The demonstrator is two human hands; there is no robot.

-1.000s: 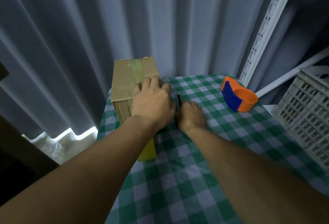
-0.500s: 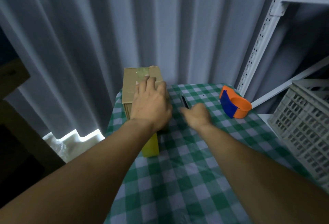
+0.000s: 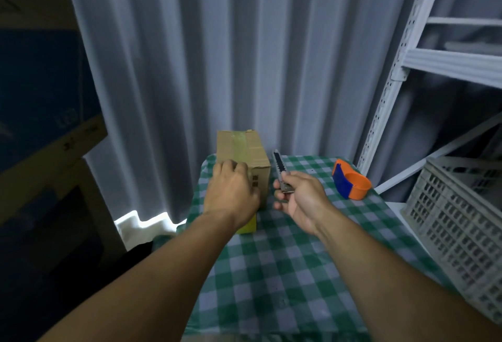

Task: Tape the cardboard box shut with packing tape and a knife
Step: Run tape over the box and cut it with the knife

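A brown cardboard box (image 3: 244, 148) stands at the far left corner of the green checked table (image 3: 298, 273), with a strip of clear tape running over its top. My left hand (image 3: 231, 192) rests on the box's near top edge and covers its front. A yellow item (image 3: 248, 226) shows just below that hand. My right hand (image 3: 301, 197) holds a utility knife (image 3: 279, 167) lifted off the table just right of the box, its far end pointing away from me. An orange and blue tape dispenser (image 3: 350, 182) lies at the table's far right.
A grey curtain (image 3: 244, 56) hangs right behind the table. A white metal shelf rack (image 3: 407, 56) stands at the right, with a grey plastic crate (image 3: 459, 222) beside the table's right edge. Dark boxes (image 3: 40, 97) are stacked on the left.
My right hand has picked the knife up off the table and raised it beside the box. My left hand slid back toward the box's near edge. The head camera tilted up.
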